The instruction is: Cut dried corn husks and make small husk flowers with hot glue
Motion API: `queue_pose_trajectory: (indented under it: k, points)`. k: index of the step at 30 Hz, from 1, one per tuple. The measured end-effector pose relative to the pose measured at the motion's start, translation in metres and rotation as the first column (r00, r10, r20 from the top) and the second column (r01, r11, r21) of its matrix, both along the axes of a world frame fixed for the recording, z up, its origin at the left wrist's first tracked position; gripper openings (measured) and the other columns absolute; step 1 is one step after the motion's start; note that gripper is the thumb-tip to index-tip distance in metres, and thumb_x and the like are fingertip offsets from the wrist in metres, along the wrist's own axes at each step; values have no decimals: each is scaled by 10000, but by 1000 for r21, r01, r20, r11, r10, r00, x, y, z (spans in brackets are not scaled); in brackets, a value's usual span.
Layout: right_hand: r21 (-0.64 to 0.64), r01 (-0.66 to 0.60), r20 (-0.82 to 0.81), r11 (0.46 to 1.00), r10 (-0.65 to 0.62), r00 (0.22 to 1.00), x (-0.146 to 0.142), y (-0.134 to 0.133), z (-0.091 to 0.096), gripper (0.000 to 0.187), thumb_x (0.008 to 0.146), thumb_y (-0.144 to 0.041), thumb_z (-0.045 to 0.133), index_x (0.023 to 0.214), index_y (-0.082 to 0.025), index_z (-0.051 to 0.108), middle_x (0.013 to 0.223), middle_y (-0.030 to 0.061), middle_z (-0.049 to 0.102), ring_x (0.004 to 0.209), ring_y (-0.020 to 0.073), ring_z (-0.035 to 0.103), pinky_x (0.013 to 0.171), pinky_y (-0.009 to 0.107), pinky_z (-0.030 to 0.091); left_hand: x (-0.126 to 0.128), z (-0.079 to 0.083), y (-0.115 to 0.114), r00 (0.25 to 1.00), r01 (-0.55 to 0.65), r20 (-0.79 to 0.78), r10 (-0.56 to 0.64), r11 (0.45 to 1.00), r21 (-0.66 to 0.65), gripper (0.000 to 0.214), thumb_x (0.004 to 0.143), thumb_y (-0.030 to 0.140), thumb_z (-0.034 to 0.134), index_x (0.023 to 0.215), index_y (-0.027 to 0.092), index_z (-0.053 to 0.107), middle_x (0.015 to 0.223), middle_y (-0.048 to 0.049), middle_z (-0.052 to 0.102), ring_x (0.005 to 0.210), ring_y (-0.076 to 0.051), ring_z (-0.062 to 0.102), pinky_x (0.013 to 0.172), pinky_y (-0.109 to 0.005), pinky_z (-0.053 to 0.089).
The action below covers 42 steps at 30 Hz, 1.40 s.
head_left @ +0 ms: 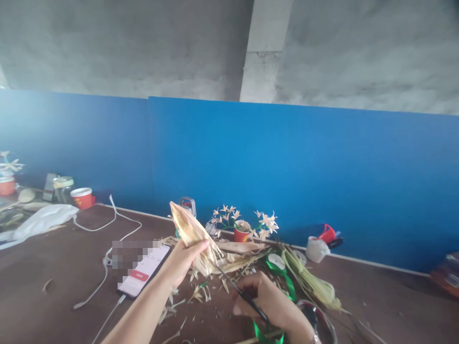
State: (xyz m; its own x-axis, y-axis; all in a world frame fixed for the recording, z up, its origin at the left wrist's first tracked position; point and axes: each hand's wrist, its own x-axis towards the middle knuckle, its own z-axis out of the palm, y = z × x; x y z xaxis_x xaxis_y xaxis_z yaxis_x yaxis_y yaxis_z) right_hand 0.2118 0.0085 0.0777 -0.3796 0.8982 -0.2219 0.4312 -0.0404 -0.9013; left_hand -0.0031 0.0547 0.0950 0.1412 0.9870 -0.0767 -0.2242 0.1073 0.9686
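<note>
My left hand point(188, 260) is closed around a dried corn husk point(193, 229), its pointed end up and its frayed end down to the right. In my right hand point(263, 296) is a slim dark tool with a thin pointed blade point(247, 298). Its tip meets or comes close to the frayed end of the husk; contact is hard to make out. Small husk scraps and flower pieces point(199, 291) lie below my hands. Just behind them stand pale husk flowers point(267, 224) on green stems in an orange cup point(241, 235).
A phone point(145, 272) with a white cable point(105, 277) lies left of my left arm. To the right are a green ribbon roll point(276, 263) and a tied bundle of pale green leaves point(311, 282). A white cup point(317, 248) stands by the blue partition point(287, 162).
</note>
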Motion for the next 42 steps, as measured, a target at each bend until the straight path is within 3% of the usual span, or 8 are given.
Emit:
queue_pose_trajectory:
  k: [6,17,21,25,32,39,42]
  points:
    - [87,-4,2,996,4,1000,-1,-1,4,75,607,-196,715,625,-129,687,477,-55,467,473,53,354,402,152,256,1,1,-2,996,-18,84,19,1000,-18,273,654,295,733,865,137,664,711,-34,707,726,-196,666,662,-283,535]
    - [128,-26,-44,991,31,999,0,-2,4,158,599,-255,754,657,-117,700,532,-45,514,507,56,365,447,151,302,2,5,-4,992,-23,120,23,1000,-5,269,610,280,765,811,119,684,649,-31,700,636,-172,648,600,-263,531]
    - [153,-35,-67,988,46,997,1,-1,1,205,593,-288,769,680,-116,701,518,-47,496,501,56,356,431,155,280,3,3,-3,987,-16,160,14,1000,8,273,610,276,771,817,121,684,639,-23,694,599,-156,637,589,-261,534]
    - [100,-23,-87,995,32,996,1,-1,0,206,608,-287,762,681,-108,691,473,-55,447,438,40,316,384,156,227,2,2,-4,985,-24,171,20,999,21,293,609,273,774,840,119,682,641,-25,695,592,-155,635,592,-265,538]
    - [-13,33,-159,999,-35,987,-1,2,-5,279,567,-298,791,741,-120,667,415,-81,418,361,27,301,342,145,226,3,0,-4,995,-54,89,45,993,103,343,666,337,724,934,128,679,910,-98,731,857,-243,666,741,-324,541]
    - [141,7,-69,990,3,998,-1,1,-4,160,609,-247,754,697,-127,693,508,-40,487,485,57,365,405,147,267,2,6,-9,997,-57,-34,62,991,120,355,678,364,705,960,149,686,1018,-105,712,985,-275,631,822,-360,523]
    - [136,-3,-54,991,10,998,0,1,-3,145,622,-250,738,692,-130,696,502,-41,486,486,60,362,404,151,265,1,7,-9,996,-51,-72,61,990,128,378,687,381,694,991,156,677,1038,-106,705,992,-273,628,827,-363,521]
